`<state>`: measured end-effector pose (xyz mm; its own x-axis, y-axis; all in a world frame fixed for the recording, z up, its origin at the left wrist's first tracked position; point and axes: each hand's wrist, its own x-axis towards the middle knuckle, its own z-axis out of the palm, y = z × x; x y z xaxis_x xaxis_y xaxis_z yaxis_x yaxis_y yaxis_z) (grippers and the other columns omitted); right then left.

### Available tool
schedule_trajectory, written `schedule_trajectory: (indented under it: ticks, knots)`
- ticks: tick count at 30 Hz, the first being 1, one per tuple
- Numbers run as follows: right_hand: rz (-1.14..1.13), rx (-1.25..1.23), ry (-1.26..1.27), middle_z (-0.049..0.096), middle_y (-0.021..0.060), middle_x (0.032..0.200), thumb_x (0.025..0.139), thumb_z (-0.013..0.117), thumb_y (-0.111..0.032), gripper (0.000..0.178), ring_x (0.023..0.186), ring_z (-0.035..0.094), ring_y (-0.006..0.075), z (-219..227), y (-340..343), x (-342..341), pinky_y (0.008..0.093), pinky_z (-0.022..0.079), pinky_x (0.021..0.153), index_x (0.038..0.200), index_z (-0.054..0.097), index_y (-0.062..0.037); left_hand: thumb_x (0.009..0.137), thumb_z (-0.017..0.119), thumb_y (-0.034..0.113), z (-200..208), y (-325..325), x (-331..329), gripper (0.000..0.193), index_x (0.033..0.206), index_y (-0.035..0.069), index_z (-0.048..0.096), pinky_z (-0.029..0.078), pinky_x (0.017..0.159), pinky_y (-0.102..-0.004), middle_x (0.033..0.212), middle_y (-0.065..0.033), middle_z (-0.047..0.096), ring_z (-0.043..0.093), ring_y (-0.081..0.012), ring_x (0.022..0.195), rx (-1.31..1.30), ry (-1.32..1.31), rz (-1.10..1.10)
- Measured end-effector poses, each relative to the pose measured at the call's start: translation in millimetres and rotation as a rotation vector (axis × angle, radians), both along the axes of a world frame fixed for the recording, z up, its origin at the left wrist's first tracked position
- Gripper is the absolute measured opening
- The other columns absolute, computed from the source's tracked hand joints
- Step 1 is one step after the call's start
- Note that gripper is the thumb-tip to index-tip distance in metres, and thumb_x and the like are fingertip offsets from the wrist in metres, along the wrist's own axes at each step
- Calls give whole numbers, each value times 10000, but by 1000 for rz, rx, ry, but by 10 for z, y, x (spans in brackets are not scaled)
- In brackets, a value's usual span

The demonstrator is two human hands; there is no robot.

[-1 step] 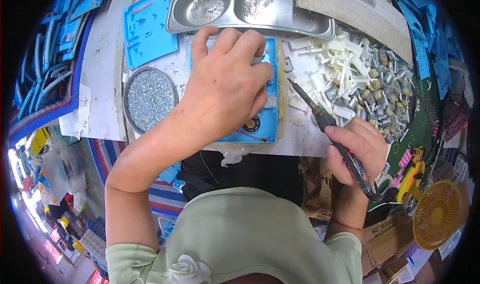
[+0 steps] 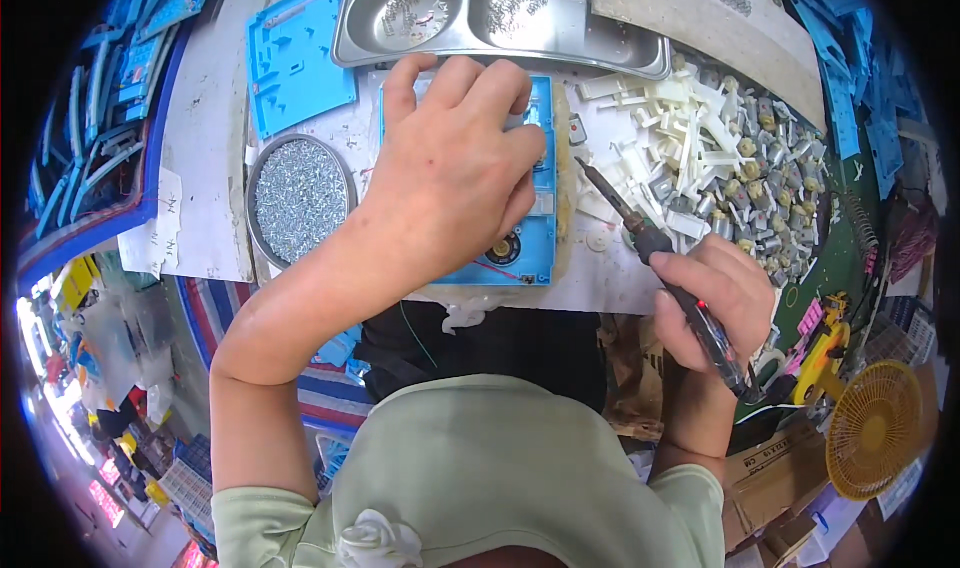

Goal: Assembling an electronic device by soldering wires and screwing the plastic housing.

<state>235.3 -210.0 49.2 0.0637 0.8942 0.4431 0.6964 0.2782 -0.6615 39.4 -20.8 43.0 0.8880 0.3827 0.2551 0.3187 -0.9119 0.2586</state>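
Observation:
My left hand (image 2: 450,158) is bent over a blue plastic casing (image 2: 540,253) lying in front of me. Its fingers curl down and look closed, but the hand covers the fingertips and whatever they hold. A round black part with a brassy centre (image 2: 505,249) and a red wire show in the casing's lower part. In my right hand (image 2: 725,293) is a black soldering iron (image 2: 652,240), gripped by its handle, a small red light glowing there. Its thin dark tip points up and left, just right of the casing and apart from it.
A round tin of small screws (image 2: 300,198) stands left of the casing. Behind are another blue casing half (image 2: 300,63) and a steel compartment tray (image 2: 560,56) with small metal parts. White plastic pieces (image 2: 690,128) and small motors (image 2: 770,178) are heaped at right, near a yellow fan (image 2: 873,428).

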Motion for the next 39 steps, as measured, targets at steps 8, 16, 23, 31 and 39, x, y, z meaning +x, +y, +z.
schedule_trajectory:
  ticks: [8,16,23,31,39]
  knots:
    - [10,21,4,570,60,641,693,723,-3,352,518,512,227,-22,-34,26,331,405,484,1044,731,-28,733,784,172,73,32,-186,256,964,118,687,374,991,-486,1086,-62,574,564,-257,1019,-1,-93,17]
    - [18,53,-14,502,64,619,698,725,1,367,508,494,237,-50,36,-2,342,378,471,1064,717,-7,755,793,125,-66,99,-678,304,1037,97,682,429,856,-398,978,-62,643,632,-265,930,-2,-239,90]
    - [51,13,-43,554,93,649,705,719,24,375,519,511,253,61,71,11,343,400,489,1079,700,18,829,789,160,-235,169,-852,150,949,104,719,459,707,-393,878,-37,658,635,-272,792,-75,-132,201]
    - [-6,27,-48,571,92,656,709,715,29,377,521,522,245,73,82,1,342,413,497,1085,701,15,737,834,8,-202,223,-500,269,975,74,730,546,643,-326,941,-65,699,680,-245,770,-30,-463,-71]
    - [-44,27,-33,559,76,647,712,728,0,346,522,522,242,37,58,-25,340,412,494,1057,720,-16,694,858,53,-312,267,-164,266,918,93,721,488,664,-358,1000,-49,700,637,-236,777,-122,-393,-261]
